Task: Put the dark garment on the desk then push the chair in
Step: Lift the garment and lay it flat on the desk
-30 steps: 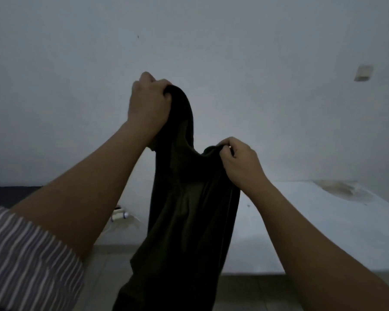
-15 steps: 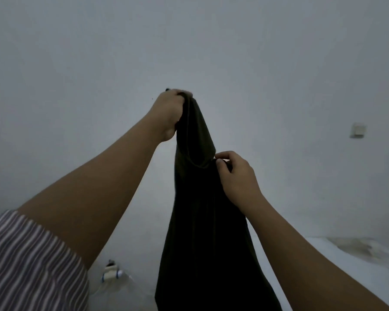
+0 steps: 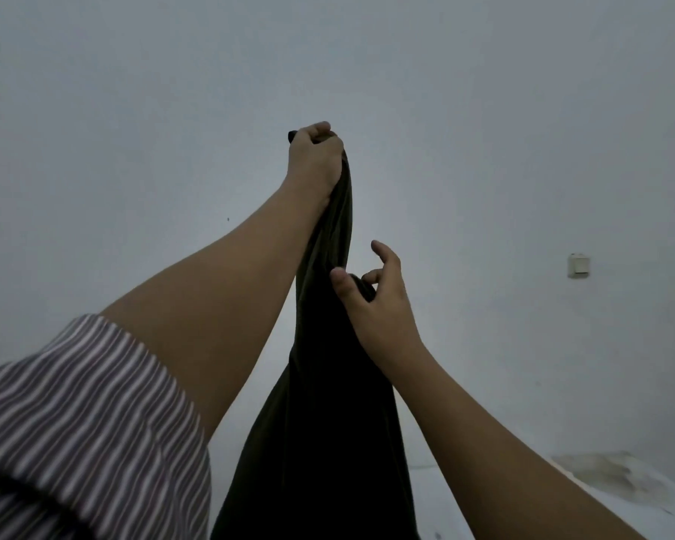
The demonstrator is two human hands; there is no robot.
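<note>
Garment (image 3: pixel 328 383) hung at centre, between the two arms. Left hand (image 3: pixel 314 157) gripped its top, above and left of right hand (image 3: pixel 375 302), which touched its right edge. Tabletop (image 3: pixel 562 512) lay near right, wall switch (image 3: pixel 578 265) far right.

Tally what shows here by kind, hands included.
Hands: 2, left hand and right hand
Dark garment: 1
Striped sleeve: 1
Wall switch: 1
Total: 5
</note>
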